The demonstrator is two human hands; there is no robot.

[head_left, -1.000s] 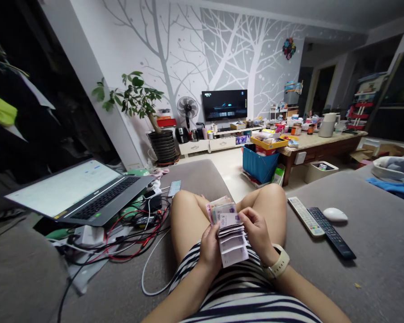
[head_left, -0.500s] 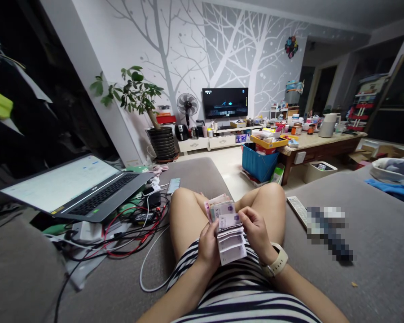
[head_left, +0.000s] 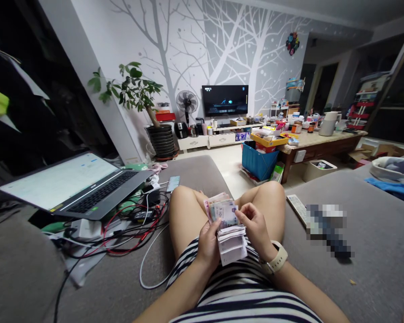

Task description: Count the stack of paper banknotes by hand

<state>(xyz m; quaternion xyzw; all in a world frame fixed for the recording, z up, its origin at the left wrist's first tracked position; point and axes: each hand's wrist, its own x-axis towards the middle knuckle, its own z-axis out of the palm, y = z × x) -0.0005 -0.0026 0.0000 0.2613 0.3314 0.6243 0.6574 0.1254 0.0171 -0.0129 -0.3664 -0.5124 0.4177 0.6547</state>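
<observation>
A bundle of banknotes (head_left: 229, 244) is held above my lap, between my crossed legs. Several of its notes are folded down toward me, and others fan out at the top, pinkish and pale purple. My left hand (head_left: 209, 242) grips the bundle along its left side, thumb on top. At the upper right, the fingers of my right hand (head_left: 255, 224) are pinched at the corner of a purple note (head_left: 227, 214). The right fingertips partly hide that corner. On my right wrist is a cream watch (head_left: 276, 259).
On the sofa to my left lie an open laptop (head_left: 97, 188), tangled cables (head_left: 131, 233) and a phone (head_left: 173, 184). A remote control (head_left: 298, 208) and a blurred dark object lie to my right. Ahead stand a blue bin (head_left: 259, 162) and a cluttered table (head_left: 309, 144).
The top note at my right fingertips has shifted up, showing more of its printed face. The right hand has risen slightly, while the left hand keeps its grip.
</observation>
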